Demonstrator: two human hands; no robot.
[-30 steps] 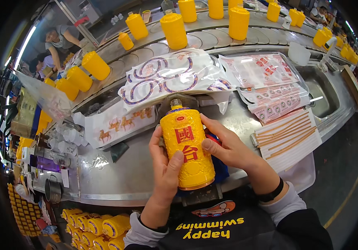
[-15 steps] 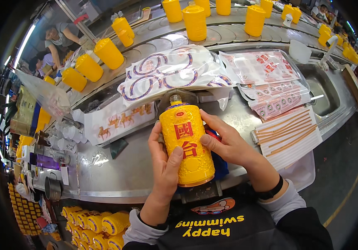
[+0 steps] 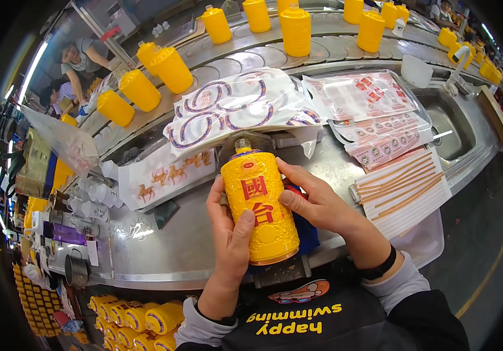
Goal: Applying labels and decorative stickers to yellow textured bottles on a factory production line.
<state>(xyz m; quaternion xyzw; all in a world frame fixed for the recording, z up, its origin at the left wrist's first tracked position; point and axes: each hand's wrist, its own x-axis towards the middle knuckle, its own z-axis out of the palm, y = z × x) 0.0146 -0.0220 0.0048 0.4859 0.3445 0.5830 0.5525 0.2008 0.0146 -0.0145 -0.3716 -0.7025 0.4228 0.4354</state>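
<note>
Between my two hands is a yellow embossed bottle [image 3: 261, 234] with red characters on its front and a clear neck at the far end. My left hand [image 3: 228, 231] wraps its left side, the thumb lying on the front. On the other side my right hand [image 3: 313, 196] grips it, with its thumb near the upper character. The bottle leans back over the near edge of the metal bench, and a blue cloth [image 3: 306, 231] shows behind it, partly hidden by the bottle and my right hand.
Decal sheets with curved bands [image 3: 222, 108], horse decals [image 3: 172, 175], red-printed sheets [image 3: 368, 96] and brown strips [image 3: 403, 184] lie around the bench [image 3: 164, 245]. Beyond runs a conveyor [image 3: 234, 58] carrying yellow bottles. A sink [image 3: 453, 126] is at right; stacked bottles [image 3: 137, 319] stand lower left.
The bottles on the conveyor have shifted to the right. My hands keep their grip on the yellow bottle, which stays in nearly the same place.
</note>
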